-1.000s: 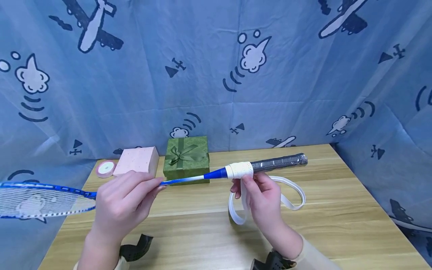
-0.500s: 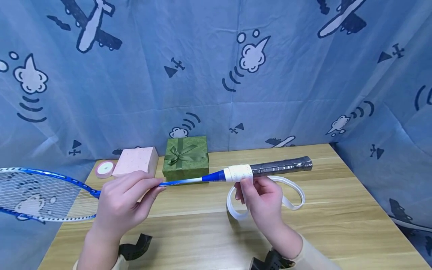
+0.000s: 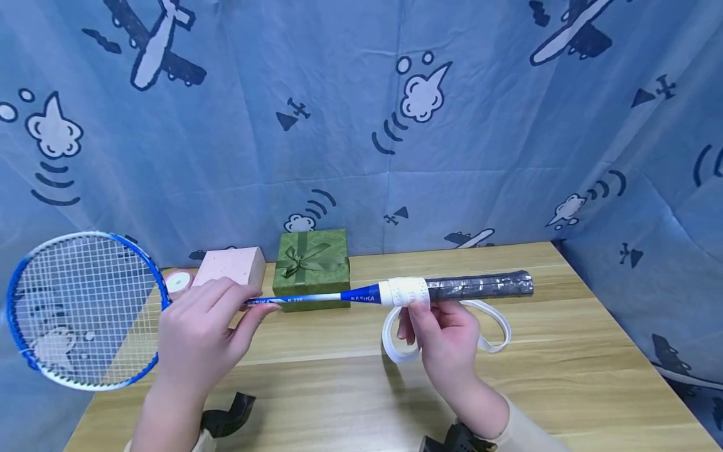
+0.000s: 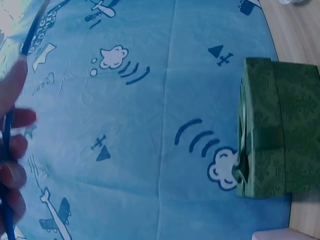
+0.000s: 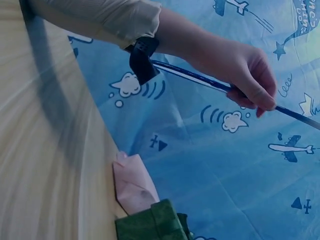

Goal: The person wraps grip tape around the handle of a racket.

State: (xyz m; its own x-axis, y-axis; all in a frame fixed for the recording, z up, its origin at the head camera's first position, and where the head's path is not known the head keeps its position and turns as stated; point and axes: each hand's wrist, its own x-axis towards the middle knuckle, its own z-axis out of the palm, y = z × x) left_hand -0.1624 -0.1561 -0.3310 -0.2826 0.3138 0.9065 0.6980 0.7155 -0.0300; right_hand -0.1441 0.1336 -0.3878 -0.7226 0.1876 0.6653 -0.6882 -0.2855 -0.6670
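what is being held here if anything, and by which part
The left grip holds the badminton racket by its shaft; the right grip pinches the white perforated tape at the handle's underside.

Curtained-off indoor nook, room type unclear, blue airplane-print cloth [image 3: 339,144] behind 1 wood-grain table [image 3: 322,389]

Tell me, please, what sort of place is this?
Probably an indoor tabletop workspace: a wood-grain table, a blue airplane-print cloth hung behind it, and a green box standing on the table.
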